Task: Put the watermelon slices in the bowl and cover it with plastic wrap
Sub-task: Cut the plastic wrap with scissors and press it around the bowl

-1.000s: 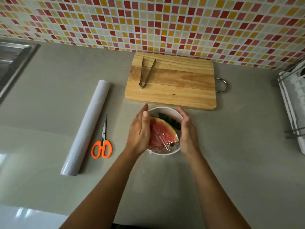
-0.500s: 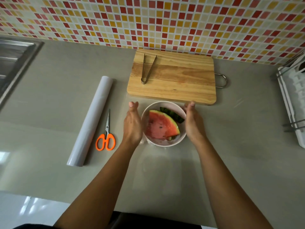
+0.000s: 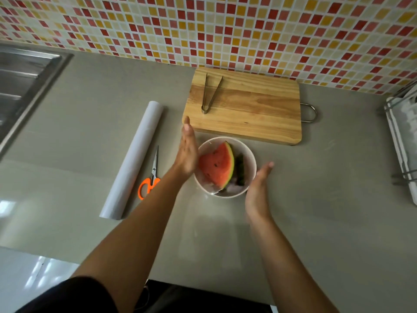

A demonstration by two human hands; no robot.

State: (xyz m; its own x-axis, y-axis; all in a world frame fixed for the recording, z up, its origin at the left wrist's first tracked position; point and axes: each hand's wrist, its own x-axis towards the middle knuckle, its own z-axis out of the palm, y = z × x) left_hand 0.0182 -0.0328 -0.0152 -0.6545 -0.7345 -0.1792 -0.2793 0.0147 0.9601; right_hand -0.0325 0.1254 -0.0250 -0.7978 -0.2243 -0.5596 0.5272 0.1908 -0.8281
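Centrally, the white bowl point(image 3: 251, 154) is found on the grey worktop point(image 3: 316, 211), just near of the wooden cutting board point(image 3: 248, 114), with a red watermelon slice point(image 3: 216, 169) propped inside it and dark rind pieces point(image 3: 240, 168) at its right. Creased, glinting plastic film point(image 3: 214, 190) can be made out at the near rim, so the bowl is judged already covered and the step in hand to be the sealing of the edges. The left hand point(image 3: 188, 152) is held flat, fingers straight and together, edge-on at the bowl's left side; the right hand point(image 3: 257, 192), blurred, is likewise flat, just beside the near right wall, and whether the bowl is touched by either cannot be told. Nothing is pinched by either. For a good seal, the film should be smoothed down the outer wall all round with light, even pressure, so that the bowl is not slid or tipped and the film is not torn. Farther out, tongs point(image 3: 211, 96) lie on the board, a wrap roll point(image 3: 133, 159) and orange scissors point(image 3: 154, 170) are laid to the left, and a sink point(image 3: 24, 82) is seen at the far left.
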